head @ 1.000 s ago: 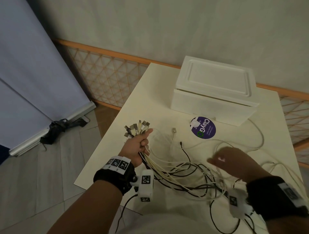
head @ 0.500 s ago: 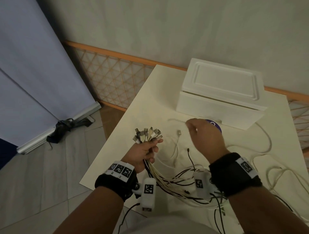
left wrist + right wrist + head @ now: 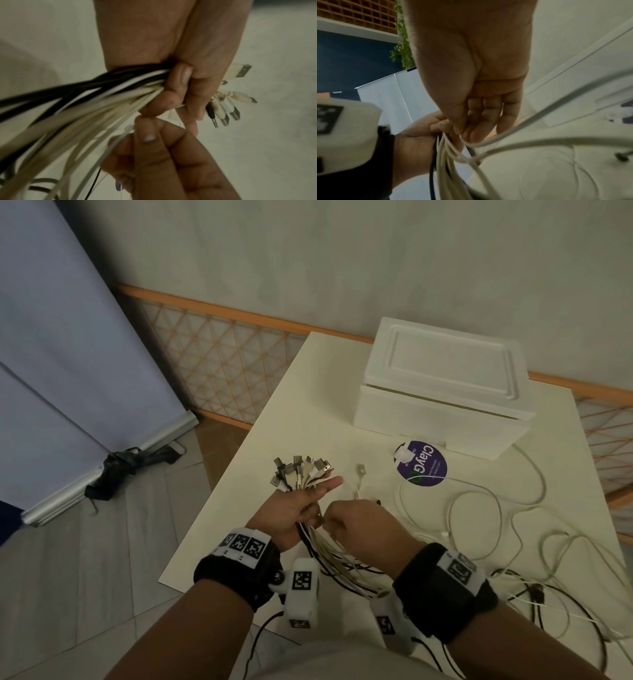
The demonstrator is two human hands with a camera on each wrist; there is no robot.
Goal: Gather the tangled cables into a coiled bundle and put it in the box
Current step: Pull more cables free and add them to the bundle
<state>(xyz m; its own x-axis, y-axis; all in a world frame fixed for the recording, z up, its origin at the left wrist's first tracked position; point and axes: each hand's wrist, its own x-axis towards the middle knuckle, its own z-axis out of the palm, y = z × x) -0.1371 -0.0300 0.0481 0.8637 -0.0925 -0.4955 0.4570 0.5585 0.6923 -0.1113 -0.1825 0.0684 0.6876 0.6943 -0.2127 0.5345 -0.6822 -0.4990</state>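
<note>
Right hand (image 3: 356, 523) back from near the box (image 3: 442, 392), pinching a white cable beside left hand (image 3: 294, 508) gripping cable bundle (image 3: 301, 472)

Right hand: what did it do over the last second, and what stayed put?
The right hand went from the loose cables on the right toward the box, then came back beside the left hand, pinching a thin white cable against the bundle. The left hand kept its grip; the box stayed closed.

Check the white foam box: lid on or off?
On. The white foam box sits shut, its lid covering the top; no cables inside yet.
</note>
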